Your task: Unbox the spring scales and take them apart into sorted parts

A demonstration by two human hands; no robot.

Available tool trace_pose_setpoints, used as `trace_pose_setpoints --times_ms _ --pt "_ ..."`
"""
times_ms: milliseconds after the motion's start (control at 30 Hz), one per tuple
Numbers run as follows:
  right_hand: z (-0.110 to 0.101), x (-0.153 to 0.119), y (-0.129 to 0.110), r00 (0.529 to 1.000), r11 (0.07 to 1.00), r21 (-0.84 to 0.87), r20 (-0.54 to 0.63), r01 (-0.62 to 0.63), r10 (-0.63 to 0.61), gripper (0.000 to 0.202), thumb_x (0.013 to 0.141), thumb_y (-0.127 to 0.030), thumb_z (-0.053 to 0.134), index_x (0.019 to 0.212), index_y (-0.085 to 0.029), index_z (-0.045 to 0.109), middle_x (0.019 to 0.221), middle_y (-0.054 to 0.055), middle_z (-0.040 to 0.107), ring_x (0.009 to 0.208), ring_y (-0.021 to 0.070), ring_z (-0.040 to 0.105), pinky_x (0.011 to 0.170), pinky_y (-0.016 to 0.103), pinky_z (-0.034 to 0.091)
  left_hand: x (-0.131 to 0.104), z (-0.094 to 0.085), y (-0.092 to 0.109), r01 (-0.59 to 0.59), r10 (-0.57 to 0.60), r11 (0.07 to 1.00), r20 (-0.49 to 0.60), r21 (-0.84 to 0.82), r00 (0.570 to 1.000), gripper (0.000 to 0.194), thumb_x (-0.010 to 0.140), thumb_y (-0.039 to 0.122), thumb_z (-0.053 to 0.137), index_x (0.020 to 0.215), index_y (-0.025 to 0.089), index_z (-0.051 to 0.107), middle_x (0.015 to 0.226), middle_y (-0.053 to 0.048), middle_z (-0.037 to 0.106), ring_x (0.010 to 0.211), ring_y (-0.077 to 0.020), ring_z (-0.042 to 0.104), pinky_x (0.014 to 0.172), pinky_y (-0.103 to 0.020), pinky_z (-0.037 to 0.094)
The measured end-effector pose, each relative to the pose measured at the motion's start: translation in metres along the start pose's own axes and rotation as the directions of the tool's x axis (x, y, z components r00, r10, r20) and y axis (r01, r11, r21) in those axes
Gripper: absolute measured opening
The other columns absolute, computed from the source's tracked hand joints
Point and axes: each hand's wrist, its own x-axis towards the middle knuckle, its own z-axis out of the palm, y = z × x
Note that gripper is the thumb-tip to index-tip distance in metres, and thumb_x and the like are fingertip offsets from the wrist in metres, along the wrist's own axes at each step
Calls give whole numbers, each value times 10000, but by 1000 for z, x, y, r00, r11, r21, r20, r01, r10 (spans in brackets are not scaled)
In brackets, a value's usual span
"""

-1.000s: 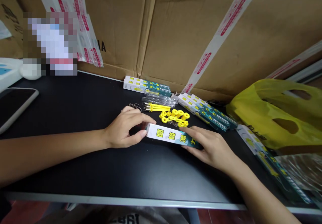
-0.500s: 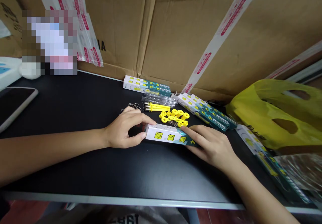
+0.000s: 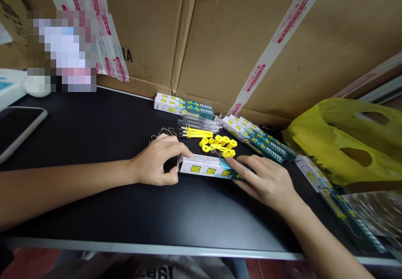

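Between the two hands, over the middle of the black tabletop point(image 3: 150, 212), is a slim white-and-teal force-gauge carton point(image 3: 205, 170), its long axis running across the person's front and dipping slightly nearer toward its right end. The right hand point(image 3: 253, 174) grips that teal end, the index finger laid along the carton and the thumb low on the near side, so from this hand the carton points left. The left hand point(image 3: 184, 166) is half curled at the white end, index fingertip on the top edge and bent thumb just beside the end face; from it the carton runs off to the right. Of the two, the left hand is nearer to that white end, where a flap edge seems to stand out, though whether finger and thumb pinch it cannot be told. Just beyond the carton lie small coil springs point(image 3: 216, 152) and yellow plastic fittings point(image 3: 224, 141), with bent wire hooks point(image 3: 163, 133) past the left hand's knuckles. Farther back come yellow rods point(image 3: 199, 134) with metal ends, then clear tubes point(image 3: 201, 124), and behind these a stack of similar cartons point(image 3: 185, 106) against the cardboard point(image 3: 238, 36).
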Motion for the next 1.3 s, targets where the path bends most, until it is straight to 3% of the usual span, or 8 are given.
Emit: trace_pose_setpoints --times_ms 167,367,500,667,867,1067,1167,1300 --pt "1 0 2 1000 998 65 10 -6 5 435 876 -264 561 1284 -148 461 968 112 651 784 206 618 662 315 497 0 -1 0 -28 28 999 -3 -26 1000 348 670 145 445 1000 183 547 855 -9 621 772 -161 537 748 -308 374" --pt "5 -2 1 997 953 294 6 -76 78 443 870 -283 567 1282 -166 452 979 110 660 797 200 648 658 296 524 0 -2 -2 -99 95 993 -58 -70 994 441 692 65 430 1102 208 507 933 2 638 779 -139 548 757 -301 400" --pt "6 -1 0 986 905 393 38 -163 161 445 855 -285 591 1266 -180 453 1007 103 666 828 195 664 686 283 533 1 -1 -1 -142 145 989 -199 27 969 451 744 76 514 1174 195 451 1090 -60 578 994 -187 547 853 -343 440" --pt "4 0 2 975 886 407 68 -222 213 417 860 -305 586 1241 -196 456 1006 98 676 802 189 678 666 277 538 0 1 0 -100 127 989 -281 107 951 296 774 78 574 1031 200 490 1131 -65 531 1076 -191 519 900 -358 442" --pt "3 1 2 971 892 384 76 -239 228 427 854 -329 593 1239 -196 463 988 89 686 785 190 686 656 278 542 1 1 -1 -68 104 983 -213 170 972 114 808 97 564 847 203 580 1067 -35 566 1012 -182 546 863 -344 414" --pt "-2 0 5 965 876 403 121 -263 234 421 858 -340 581 1239 -199 471 1042 90 684 834 197 689 695 289 547 2 -1 0 -19 65 977 -218 210 974 186 830 158 574 1000 222 615 1016 -34 597 948 -170 559 807 -319 402" --pt "-6 -1 6 961 857 440 185 -269 207 415 859 -336 577 1238 -201 475 1085 89 677 889 199 683 739 290 544 2 -1 0 -5 33 983 -149 184 988 141 858 200 548 976 203 625 967 -37 600 888 -161 553 780 -309 398" --pt "-10 1 4 947 805 517 275 -291 166 421 855 -337 585 1244 -213 483 1103 73 671 929 190 669 780 286 535 2 0 -2 -95 91 980 30 176 995 139 887 192 493 901 204 631 996 -42 603 897 -165 545 791 -305 399"
